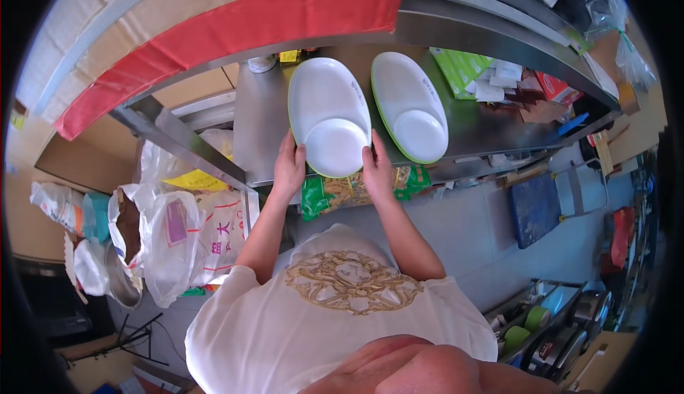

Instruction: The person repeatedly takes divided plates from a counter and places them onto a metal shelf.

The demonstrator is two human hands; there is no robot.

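Plate of oval form, white inside and with green rim, is held by the person from its two sides. The left hand pinches its left edge near the round hollow, and the right hand pinches its right edge at about the same level. How the hidden fingers press from below, I cannot tell; also not whether the plate touches the steel shelf under it.

Just to the right of this plate, apart from it, a second plate of the same kind is on the shelf. Farther to its right are green leaflets and white papers. Left of its far end stands a jar, with a yellow box nearer to it. A green packet shows past its near end, partly covered. Plastic bags are well to its left.
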